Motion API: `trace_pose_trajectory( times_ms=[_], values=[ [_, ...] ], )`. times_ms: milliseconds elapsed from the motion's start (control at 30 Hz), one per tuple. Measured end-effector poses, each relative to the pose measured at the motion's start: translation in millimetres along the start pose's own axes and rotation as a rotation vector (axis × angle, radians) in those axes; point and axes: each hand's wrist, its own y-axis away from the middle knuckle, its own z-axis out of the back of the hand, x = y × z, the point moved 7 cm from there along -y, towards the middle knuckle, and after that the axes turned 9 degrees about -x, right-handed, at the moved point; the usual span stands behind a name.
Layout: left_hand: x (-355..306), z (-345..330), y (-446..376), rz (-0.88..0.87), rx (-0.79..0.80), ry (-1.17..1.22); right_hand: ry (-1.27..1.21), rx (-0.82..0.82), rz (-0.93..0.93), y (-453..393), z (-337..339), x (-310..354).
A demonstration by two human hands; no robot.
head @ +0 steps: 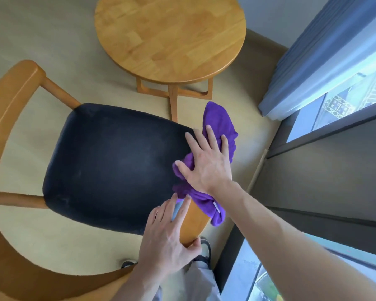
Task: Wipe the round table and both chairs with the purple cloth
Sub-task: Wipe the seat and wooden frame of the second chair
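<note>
One wooden chair is in view, with a dark padded seat [113, 166] and a curved wooden back [7, 105]. The purple cloth [219, 118] lies bunched over the seat's right edge and the chair's wooden arm [195, 222]. My right hand [206, 161] presses flat on the cloth with fingers spread. My left hand [165, 240] rests on the near end of that arm, fingers straight along it and thumb at the tip. The round wooden table [169, 35] stands beyond the chair, apart from both hands. No second chair shows.
A blue curtain [313, 61] and a low window with a dark frame [323, 170] run close along the right side. Beige floor [52, 40] lies to the left of the table. My shoes [205, 246] stand just below the chair arm.
</note>
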Motion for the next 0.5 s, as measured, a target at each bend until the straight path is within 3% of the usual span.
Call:
trace_pose_trajectory(
  times_ms=[167,400,500],
  values=[
    [1.9,-4.2,0.4,-0.026,-0.035,-0.003,-0.074,0.024,-0.514,19.0,-3.7,-27.6],
    [1.7,-4.7,-1.1,-0.059,-0.078,-0.014,-0.005,0.017,-0.419,-64.2,-6.5,-45.2],
    [2.1,-3.2,-1.5,-0.055,-0.084,-0.018,0.04,0.008,-0.356,-52.7,-4.0,-38.3]
  ],
)
